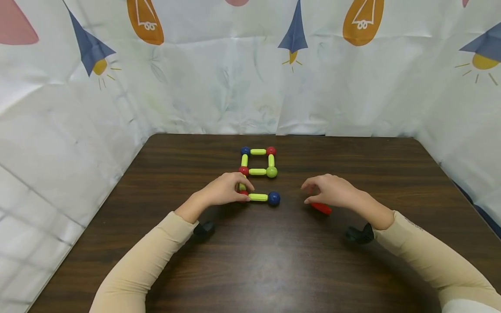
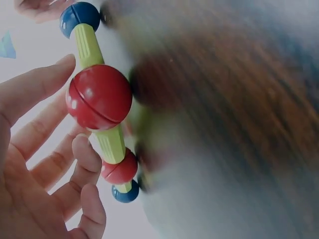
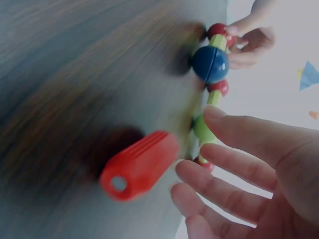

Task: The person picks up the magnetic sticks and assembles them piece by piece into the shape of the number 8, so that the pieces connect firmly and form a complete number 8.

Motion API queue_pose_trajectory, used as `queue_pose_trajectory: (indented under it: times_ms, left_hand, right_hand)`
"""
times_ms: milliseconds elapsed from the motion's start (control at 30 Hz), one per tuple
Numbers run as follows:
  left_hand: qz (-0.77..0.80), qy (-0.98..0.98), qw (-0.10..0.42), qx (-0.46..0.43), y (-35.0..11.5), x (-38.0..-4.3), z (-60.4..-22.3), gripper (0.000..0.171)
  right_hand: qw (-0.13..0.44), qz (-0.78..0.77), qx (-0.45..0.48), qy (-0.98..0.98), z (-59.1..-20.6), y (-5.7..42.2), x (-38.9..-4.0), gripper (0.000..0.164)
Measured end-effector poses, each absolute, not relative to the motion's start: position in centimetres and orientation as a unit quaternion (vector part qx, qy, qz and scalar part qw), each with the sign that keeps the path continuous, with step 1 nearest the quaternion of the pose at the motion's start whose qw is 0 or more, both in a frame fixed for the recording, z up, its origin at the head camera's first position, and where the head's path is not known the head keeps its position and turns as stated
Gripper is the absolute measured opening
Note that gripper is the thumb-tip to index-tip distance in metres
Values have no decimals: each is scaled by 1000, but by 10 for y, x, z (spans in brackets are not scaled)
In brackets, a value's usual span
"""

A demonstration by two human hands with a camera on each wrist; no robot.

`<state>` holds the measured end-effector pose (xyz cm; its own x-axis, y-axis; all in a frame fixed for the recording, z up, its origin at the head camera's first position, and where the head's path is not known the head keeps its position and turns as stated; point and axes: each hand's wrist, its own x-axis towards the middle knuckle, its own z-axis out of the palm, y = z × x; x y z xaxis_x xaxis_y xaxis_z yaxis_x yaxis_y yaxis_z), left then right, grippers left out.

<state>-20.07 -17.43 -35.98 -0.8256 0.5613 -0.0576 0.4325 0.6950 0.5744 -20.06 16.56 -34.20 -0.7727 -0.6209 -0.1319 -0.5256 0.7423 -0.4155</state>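
A flat frame of lime-green rods (image 1: 258, 197) and coloured balls lies on the table. My left hand (image 1: 225, 189) reaches round its front-left corner, thumb beside the red ball (image 2: 99, 97) and fingers loosely bent near the left rods. At the front right end sits a blue ball (image 1: 274, 198). A separate red rod (image 3: 140, 167), with a round metal-looking spot on its end, lies right of the frame. My right hand (image 1: 332, 190) hovers over that rod, fingers spread and nothing between them; the right wrist view shows the fingertips close beside it.
The frame's far part is a square with a blue ball (image 1: 245, 151), a red ball (image 1: 271, 151), a lime ball (image 1: 272, 172) and another red ball (image 1: 243, 170) at its corners. A dark wooden table (image 1: 266, 261) carries everything. Behind hangs a printed white curtain (image 1: 235, 87).
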Motion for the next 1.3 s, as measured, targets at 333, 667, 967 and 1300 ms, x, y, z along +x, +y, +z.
queue_pose_trajectory:
  times_ms: [333,667,967,1300]
  left_hand:
    - [289,922,95,240,-186,-201,-354,46]
    - [311,929,100,175,-189,-210,-355,70]
    - [329,920,145,157,-192,-219,-361,72]
    - [358,905,175,149,-194,-223,-364,73]
  right_hand:
    - [164,-175,-282,929,-345,187,-199,36]
    - [189,-200,-289,917,-350,193,-197,30]
    - [198,-223,-290,909,-354,193,-200,15]
    - [192,-249,-299,901,-351,188,-208,19]
